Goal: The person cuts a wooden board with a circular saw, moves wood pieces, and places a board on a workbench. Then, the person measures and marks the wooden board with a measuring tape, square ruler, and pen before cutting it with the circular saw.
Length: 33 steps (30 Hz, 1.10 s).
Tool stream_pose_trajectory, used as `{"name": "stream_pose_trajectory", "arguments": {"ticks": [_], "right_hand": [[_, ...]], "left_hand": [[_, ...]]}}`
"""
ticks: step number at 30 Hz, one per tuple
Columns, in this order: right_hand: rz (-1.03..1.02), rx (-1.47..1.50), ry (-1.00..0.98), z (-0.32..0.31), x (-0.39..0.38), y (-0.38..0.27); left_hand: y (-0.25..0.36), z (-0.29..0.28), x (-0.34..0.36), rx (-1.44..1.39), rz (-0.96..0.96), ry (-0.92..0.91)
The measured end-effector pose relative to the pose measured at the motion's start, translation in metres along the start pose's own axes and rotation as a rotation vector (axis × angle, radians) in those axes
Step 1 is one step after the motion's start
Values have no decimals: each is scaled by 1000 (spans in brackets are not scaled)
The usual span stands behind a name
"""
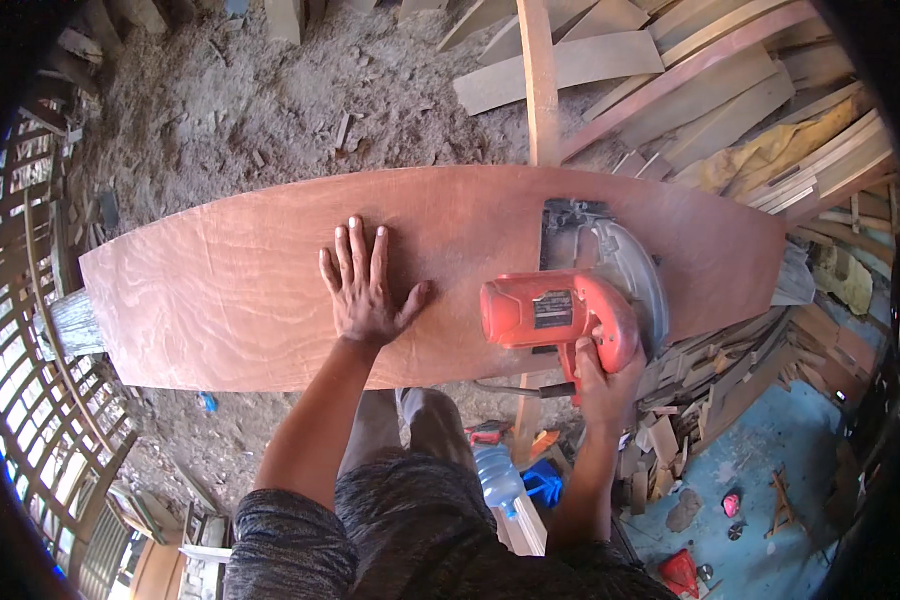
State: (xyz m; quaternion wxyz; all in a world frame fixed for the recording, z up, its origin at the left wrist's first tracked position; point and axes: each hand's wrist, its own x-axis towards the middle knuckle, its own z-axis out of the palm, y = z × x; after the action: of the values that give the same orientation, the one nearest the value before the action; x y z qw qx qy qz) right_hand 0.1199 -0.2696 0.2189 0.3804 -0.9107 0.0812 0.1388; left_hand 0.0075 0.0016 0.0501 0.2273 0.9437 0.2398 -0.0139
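A long reddish-brown wooden board [220, 290] lies crosswise in front of me. My left hand [363, 290] rests flat on its middle with the fingers spread, holding nothing. My right hand [607, 375] is wrapped round the rear handle of a red circular saw [535, 308]. The saw's dark base plate sits on the right part of the board, and its grey blade guard [635, 270] is on the right side. A cord trails leftward from under the saw's handle. The blade's lower edge is hidden.
A narrow timber beam [538, 90] runs beneath the board. Wood offcuts [710, 100] pile up at the far right, with more scraps [665, 440] nearer. A clear blue water bottle [497, 475] and a blue container [543, 483] stand by my legs. Slatted fencing [15, 350] lines the left.
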Motion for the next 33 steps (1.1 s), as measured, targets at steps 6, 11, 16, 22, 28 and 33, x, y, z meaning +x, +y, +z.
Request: {"name": "stream_pose_trajectory", "arguments": {"ticks": [6,11,16,22,28,33], "right_hand": [[76,-110,26,2,2,-1],[-151,-53,-20,4,11,0],[-184,-45,-4,6,16,4],[-176,-60,19,9,23,-3],[-1,24,-27,10,27,-27],[-164,-50,-41,13,39,-20]], "left_hand": [[-3,2,1,7,6,-1],[-5,3,0,-2,4,11],[-2,0,1,8,-4,-15],[-1,-1,2,30,-27,-67],[-4,1,1,9,-10,-29],[-3,1,1,-29,-25,-56]]}}
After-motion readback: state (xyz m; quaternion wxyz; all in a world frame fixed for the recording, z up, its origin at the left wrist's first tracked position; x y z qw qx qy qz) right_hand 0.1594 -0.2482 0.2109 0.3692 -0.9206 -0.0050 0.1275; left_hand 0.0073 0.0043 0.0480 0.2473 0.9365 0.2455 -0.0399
